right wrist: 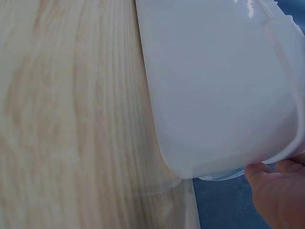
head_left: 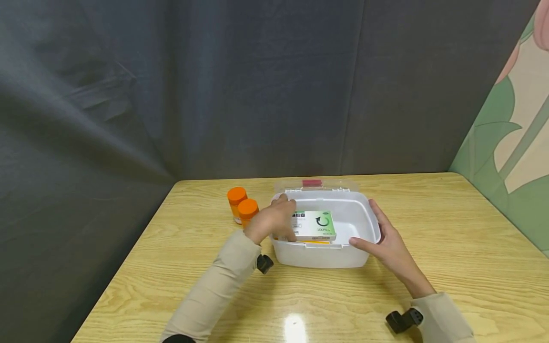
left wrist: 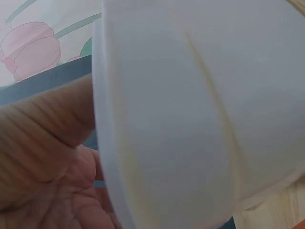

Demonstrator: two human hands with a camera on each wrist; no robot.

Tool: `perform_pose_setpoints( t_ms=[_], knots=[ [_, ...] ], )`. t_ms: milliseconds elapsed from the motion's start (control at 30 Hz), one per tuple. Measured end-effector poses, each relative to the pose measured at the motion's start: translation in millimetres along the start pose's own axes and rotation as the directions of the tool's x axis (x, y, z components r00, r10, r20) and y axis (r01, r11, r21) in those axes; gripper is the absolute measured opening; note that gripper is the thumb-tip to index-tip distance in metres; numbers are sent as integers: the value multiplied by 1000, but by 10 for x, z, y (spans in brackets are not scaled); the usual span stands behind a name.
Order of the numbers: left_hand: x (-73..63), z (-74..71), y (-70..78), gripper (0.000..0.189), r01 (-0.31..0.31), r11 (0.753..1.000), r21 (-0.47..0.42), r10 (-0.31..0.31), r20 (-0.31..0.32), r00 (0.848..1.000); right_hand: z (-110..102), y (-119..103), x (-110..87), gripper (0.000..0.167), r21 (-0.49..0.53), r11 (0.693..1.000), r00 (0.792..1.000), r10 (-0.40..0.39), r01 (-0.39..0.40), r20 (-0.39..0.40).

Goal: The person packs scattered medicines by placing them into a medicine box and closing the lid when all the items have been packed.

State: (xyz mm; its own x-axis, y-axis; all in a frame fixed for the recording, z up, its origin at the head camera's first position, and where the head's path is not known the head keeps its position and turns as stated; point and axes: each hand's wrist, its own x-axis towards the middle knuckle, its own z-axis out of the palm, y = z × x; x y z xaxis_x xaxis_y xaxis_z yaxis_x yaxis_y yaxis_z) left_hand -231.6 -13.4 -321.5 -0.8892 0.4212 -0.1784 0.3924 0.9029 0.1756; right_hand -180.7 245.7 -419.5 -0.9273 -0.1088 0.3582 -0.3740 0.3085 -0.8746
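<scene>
A white translucent plastic storage box (head_left: 319, 257) stands on the table, its lid (head_left: 334, 185) swung back behind it. Inside lies a green-and-white medicine carton (head_left: 312, 224), with a yellow edge (head_left: 317, 242) showing beneath it. My left hand (head_left: 274, 219) reaches over the left rim and grips the carton's left end, thumb on the near side; the storage box's wall hides its fingertips in the left wrist view. Around the right end my right hand (head_left: 388, 243) holds the rim, thumb at the front edge and fingers along the outer side. Its fingers (right wrist: 276, 183) touch below the rim in the right wrist view.
Two orange-capped bottles, a rear bottle (head_left: 237, 202) and a front bottle (head_left: 248, 209), stand left of the storage box, beside my left wrist. The wooden table (head_left: 450, 228) ends at a dark curtain (head_left: 266, 95) behind. A floral wall (head_left: 510, 157) is at the right.
</scene>
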Motion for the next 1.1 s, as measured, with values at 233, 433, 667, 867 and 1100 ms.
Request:
perform_pose_setpoints(
  t_ms=[233,433,667,867,1100],
  knots=[
    [-7,-4,-17,47,-39,999,11,39,-2,999,-1,-2,2,102,9,1000,1000,-8,8,4],
    [-17,-16,-23,54,-43,999,-9,43,-5,999,-5,5,4,102,10,1000,1000,-6,6,1],
    [-36,-21,-64,80,-56,993,-105,52,-39,998,1,19,12,96,80,996,999,-27,26,16],
    [-93,-62,-120,85,-93,974,-205,74,-100,992,-1,29,6,92,70,997,999,-30,29,12],
    [-168,-63,-238,80,-205,934,-294,125,-269,955,-8,27,4,93,52,999,1000,-12,11,9]
  ],
)
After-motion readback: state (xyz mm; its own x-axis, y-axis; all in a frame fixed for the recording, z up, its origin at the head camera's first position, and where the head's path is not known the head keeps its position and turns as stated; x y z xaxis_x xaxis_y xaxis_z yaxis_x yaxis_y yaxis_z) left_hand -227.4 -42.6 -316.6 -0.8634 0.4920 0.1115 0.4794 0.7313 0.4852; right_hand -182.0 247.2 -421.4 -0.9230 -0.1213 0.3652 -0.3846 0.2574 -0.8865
